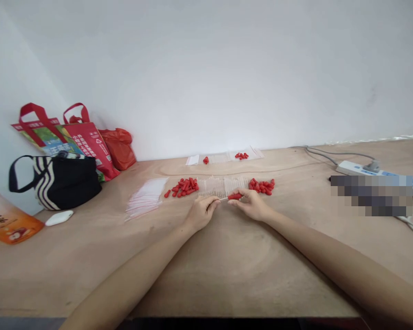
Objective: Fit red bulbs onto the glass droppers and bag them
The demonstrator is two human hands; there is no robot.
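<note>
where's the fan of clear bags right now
In the head view, the fanned clear bags lie on the table left of centre, between the black bag and a pile of red pieces.

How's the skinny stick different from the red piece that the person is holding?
The stick is pale; the red piece is brightly coloured. The stick is thin; the red piece is fatter. The left hand pinches the stick, while the right hand pinches the red piece. Both are held in fingers, roughly in line.
</note>
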